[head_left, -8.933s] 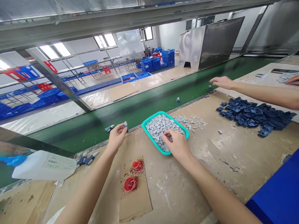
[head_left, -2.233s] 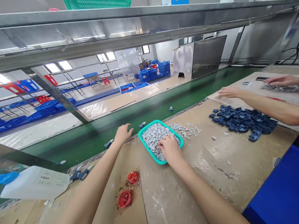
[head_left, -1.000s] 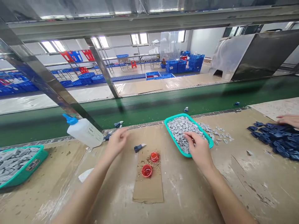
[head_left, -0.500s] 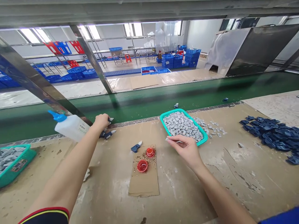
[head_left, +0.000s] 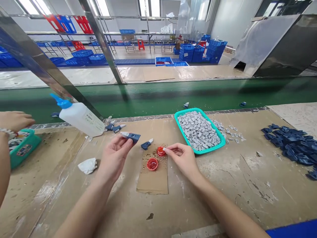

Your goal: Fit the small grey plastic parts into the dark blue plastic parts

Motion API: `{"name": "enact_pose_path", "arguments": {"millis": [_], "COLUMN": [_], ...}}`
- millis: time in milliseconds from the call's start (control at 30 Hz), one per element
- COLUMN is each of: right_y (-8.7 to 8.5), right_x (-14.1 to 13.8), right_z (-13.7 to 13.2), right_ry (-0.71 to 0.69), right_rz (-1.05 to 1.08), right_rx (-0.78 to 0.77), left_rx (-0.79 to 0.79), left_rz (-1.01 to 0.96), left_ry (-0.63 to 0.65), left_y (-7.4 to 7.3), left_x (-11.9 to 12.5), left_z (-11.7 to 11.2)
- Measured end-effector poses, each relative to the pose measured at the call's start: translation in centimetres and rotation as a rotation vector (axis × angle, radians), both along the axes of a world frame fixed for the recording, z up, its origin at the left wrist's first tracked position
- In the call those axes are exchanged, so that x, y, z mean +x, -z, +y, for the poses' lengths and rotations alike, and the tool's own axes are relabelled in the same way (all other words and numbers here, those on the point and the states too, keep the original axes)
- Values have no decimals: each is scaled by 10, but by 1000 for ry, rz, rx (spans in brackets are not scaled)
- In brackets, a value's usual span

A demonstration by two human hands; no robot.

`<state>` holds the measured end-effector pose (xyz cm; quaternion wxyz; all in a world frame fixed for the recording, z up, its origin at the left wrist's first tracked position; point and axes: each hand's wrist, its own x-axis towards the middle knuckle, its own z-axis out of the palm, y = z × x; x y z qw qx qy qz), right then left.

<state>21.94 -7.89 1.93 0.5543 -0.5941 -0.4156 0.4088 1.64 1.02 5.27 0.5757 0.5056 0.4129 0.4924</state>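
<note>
Beside the far left corner of the cardboard strip point(head_left: 152, 186), the left hand point(head_left: 114, 158) is gripping a pale-tipped navy part point(head_left: 134, 137). At the strip's far end, the right hand point(head_left: 184, 161) is pinching a small pale piece point(head_left: 163, 149) by the farther red cup point(head_left: 159, 151); contact with the cup is remaining unclear. Care is probably resting on a light fingertip pinch at the piece's edge, with the left hand holding its part level and clear of the strip's nearer red cup point(head_left: 152, 164).
</note>
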Motion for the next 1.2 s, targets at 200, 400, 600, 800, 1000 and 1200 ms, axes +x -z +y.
{"name": "enact_pose_path", "arguments": {"millis": [200, 400, 600, 800, 1000, 1200], "right_y": [8, 4, -8, 5, 11, 4], "right_x": [-2, -1, 3, -2, -4, -2], "right_z": [4, 2, -3, 1, 4, 1], "right_ry": [-35, -20, -66, -28, -62, -17], "right_rz": [9, 38, 169, 80, 83, 73], "right_rx": [-11, 2, -34, -26, -33, -62], "left_rx": [-45, -27, 74, 99, 79, 58], "left_rz": [-109, -115, 6, 11, 17, 13], "left_ry": [-108, -61, 18, 29, 29, 9], "left_y": [12, 17, 21, 21, 21, 23], "left_x": [-1, 3, 13, 14, 13, 13], "left_z": [-16, -22, -33, -34, -35, -35]}}
